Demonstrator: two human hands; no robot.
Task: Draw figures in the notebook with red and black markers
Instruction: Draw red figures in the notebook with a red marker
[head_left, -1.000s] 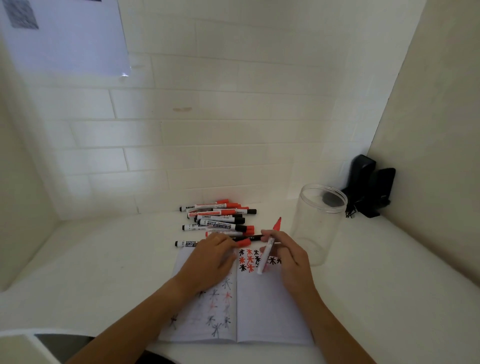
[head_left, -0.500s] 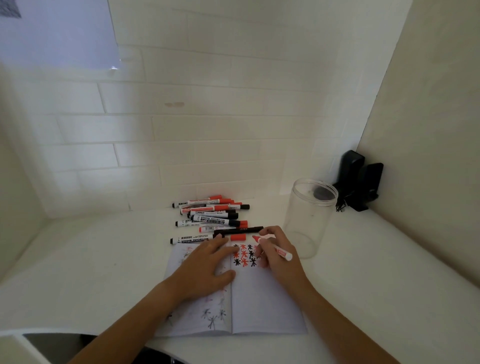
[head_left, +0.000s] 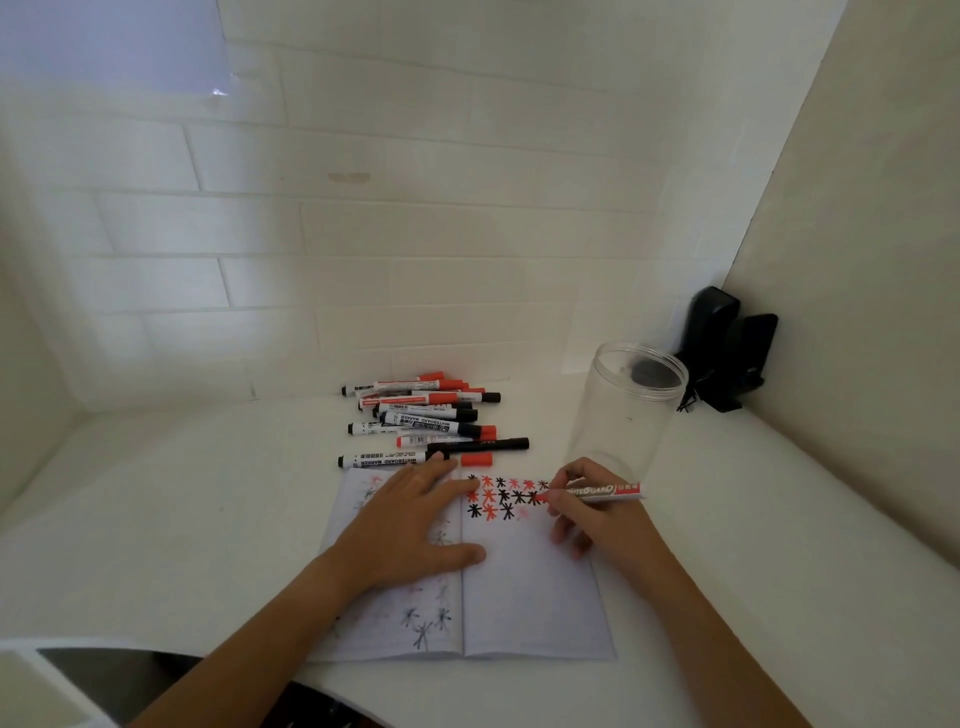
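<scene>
Left of centre in the frame, the left hand (head_left: 410, 525) lay flat with fingers spread on the left page of the open notebook (head_left: 530, 597), its thumb reaching across the fold. Above it, in the middle of the frame, a heap of red and black whiteboard markers (head_left: 421, 415) lay on the white table (head_left: 182, 519), with a loose red cap (head_left: 476, 459) just past the notebook's top edge. Rows of red and black star figures (head_left: 501, 496) filled the top of the right page. At their right end the right hand (head_left: 592, 512) pinched a red marker (head_left: 592, 492), tip touching the paper. Further right, above that hand, stood a clear plastic jar (head_left: 631, 405).
</scene>
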